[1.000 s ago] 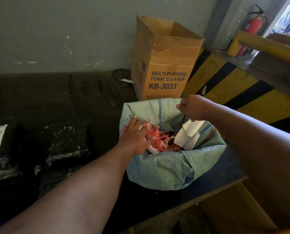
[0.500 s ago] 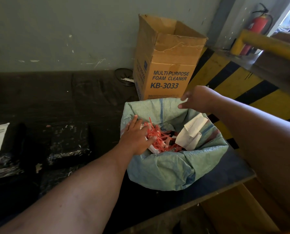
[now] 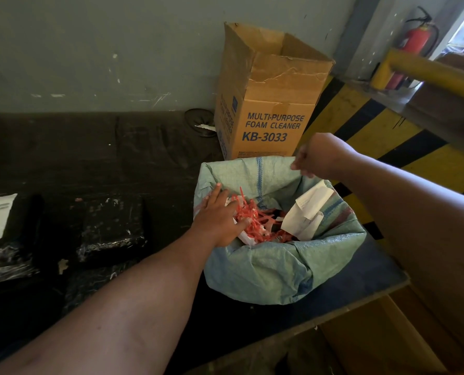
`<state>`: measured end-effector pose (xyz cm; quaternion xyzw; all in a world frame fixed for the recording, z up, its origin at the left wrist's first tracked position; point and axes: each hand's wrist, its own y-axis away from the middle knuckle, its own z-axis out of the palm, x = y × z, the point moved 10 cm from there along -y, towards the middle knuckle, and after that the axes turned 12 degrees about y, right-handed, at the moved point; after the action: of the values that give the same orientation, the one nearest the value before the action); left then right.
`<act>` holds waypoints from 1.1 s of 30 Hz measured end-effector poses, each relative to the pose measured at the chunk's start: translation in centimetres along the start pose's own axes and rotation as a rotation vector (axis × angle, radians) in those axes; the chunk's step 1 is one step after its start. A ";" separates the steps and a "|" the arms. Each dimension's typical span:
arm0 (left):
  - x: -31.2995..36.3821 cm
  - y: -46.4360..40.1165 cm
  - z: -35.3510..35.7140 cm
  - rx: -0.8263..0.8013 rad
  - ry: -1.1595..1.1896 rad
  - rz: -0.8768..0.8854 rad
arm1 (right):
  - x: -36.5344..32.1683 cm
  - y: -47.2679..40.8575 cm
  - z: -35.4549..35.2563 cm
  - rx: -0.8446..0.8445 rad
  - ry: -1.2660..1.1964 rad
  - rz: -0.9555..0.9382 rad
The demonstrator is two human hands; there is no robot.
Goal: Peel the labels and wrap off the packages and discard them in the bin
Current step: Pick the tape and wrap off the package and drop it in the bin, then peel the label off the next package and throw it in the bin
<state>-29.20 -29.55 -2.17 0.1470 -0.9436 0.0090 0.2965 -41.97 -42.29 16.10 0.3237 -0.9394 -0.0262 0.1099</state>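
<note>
Packages (image 3: 111,226) in black wrap lie on the counter (image 3: 360,288), left. Left hand (image 3: 220,217) presses spread fingers on red scraps in the bin (image 3: 266,272). Right hand (image 3: 320,155), loosely curled, empty, has released the white label (image 3: 306,209): one discard done.

Two bare arms show in the frame, with no sleeve on either as far as the edges reach. The left forearm (image 3: 133,307) runs up from the lower left corner, broad near the camera and narrowing to the wrist, ending in the left hand (image 3: 218,216) near the middle (no ring, watch or glove on it). The right forearm (image 3: 414,212) comes in from the right edge, thick and close to the lens, tapering to the right hand (image 3: 318,155), also bare of jewellery.
</note>
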 end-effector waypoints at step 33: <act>-38.3 25.3 -5.0 0.147 0.048 -0.538 | -42.4 -4.8 18.4 -0.255 -0.397 -0.343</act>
<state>-3.69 5.61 -17.76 0.4132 -0.8601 0.0017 0.2991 -10.72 -20.49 -10.45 0.4501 -0.8631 -0.2251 -0.0424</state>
